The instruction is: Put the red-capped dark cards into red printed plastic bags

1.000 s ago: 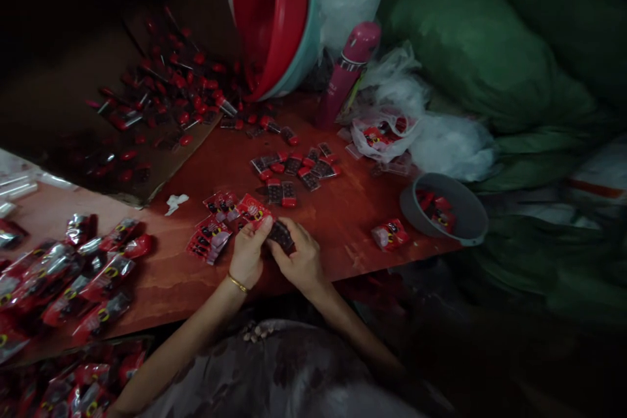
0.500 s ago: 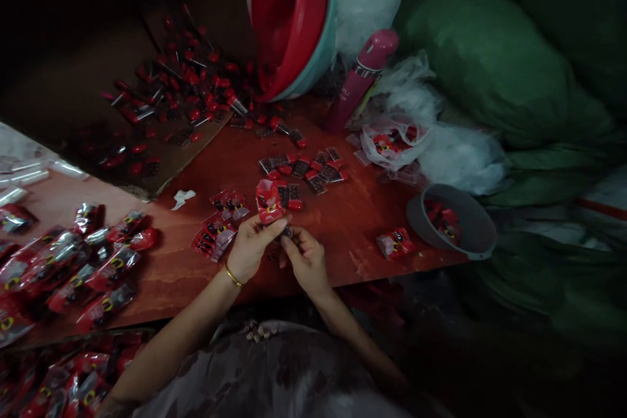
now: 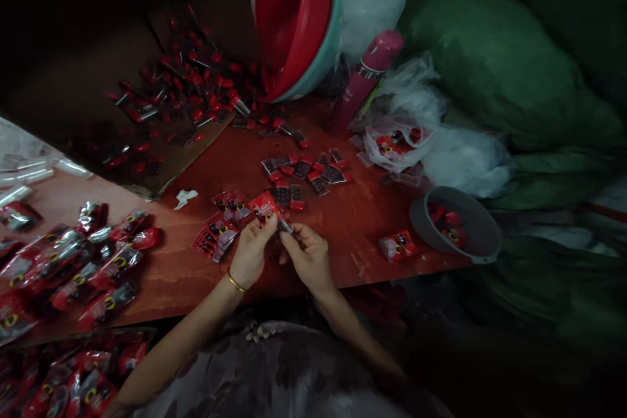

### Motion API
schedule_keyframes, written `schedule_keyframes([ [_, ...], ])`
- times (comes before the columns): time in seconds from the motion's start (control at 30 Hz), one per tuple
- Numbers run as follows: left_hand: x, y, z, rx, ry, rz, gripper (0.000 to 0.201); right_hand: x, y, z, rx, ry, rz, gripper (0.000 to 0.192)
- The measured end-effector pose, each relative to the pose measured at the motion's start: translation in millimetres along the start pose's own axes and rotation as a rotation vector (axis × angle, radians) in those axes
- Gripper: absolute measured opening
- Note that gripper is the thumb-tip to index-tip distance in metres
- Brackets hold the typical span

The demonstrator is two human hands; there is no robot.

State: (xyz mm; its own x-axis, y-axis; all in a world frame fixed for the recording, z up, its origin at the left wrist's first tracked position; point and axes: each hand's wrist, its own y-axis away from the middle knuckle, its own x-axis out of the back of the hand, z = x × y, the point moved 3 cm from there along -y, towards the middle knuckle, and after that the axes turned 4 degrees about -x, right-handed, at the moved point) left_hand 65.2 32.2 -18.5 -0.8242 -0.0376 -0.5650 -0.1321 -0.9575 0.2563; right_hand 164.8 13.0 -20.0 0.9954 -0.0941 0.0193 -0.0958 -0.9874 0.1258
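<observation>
1. Near the surface's (image 3: 362, 235) front edge, the left hand (image 3: 249, 255) pinches a red packet (image 3: 264, 208), fingers closed on its lower edge.
2. The right hand (image 3: 308, 255) meets it, fingertips nipping the packet's mouth, steadying it.
3. Small dark pieces (image 3: 304, 173) lie just behind, within reach.

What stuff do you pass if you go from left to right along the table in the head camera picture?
Pile of shiny red packets → small stack of red packets → left hand holding a red packet → right hand → lone red packet → grey bowl.
</observation>
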Motion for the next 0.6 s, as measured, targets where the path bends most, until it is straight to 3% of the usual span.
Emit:
schedule_keyframes([
  [0.1,3.4,-2,6,-0.022,0.008,0.058,0.032,2,-1,2,0.016,0.039,-0.086,0.016],
  [0.2,5.6,-1,4,-0.008,0.021,0.075,0.033,-2,-4,7,0.031,0.05,-0.062,0.016],
  [0.37,24.8,2,16,-0.027,0.064,0.157,0.033,-34,-11,12,0.049,0.051,-0.117,0.021],
  [0.43,50.0,6,40,-0.073,0.087,0.223,0.023,-37,-18,10,0.125,0.132,-0.143,0.022],
  [0.5,88.8,14,74,-0.166,0.131,0.353,0.015,-24,-28,6,0.241,0.333,-0.066,0.024],
  [0.57,132.4,26,108,-0.26,0.194,0.532,0.032,-1,-42,6,0.354,0.605,0.076,0.029],
  [0.6,151.2,34,125,-0.412,0.203,0.618,0.042,11,-49,7,0.404,0.741,0.138,0.033],
])
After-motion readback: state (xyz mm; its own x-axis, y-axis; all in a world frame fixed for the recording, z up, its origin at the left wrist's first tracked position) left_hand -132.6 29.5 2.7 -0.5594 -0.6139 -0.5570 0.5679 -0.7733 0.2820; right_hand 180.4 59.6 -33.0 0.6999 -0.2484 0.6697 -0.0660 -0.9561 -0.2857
